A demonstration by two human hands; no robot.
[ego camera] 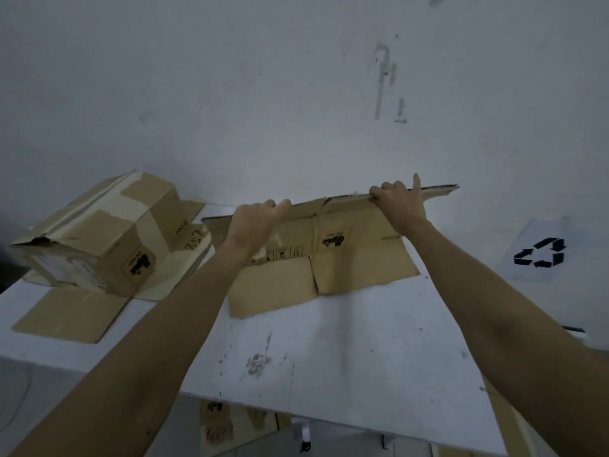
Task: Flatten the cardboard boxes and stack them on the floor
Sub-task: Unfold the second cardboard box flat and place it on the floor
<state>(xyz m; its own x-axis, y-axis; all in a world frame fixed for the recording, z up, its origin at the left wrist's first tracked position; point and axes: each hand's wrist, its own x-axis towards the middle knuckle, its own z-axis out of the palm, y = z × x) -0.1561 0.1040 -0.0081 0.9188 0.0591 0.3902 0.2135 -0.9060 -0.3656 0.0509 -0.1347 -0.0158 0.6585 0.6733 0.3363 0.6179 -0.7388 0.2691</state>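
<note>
Fingers of the left hand (252, 225) and right hand (397, 201) curl over the top edge of a flattened box (329, 258), pinching it upright on the white desk (346, 357). Left of the left hand stands an unflattened box (108, 232). Below the desk edge, cardboard (224, 423) lies on the floor.

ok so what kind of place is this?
Probably a back room or recycling corner, not a home. A scuffed white table stands against a bare marked wall, a sheet with a recycling symbol lies to the right, and flattened cardboard lies on the floor below.
</note>
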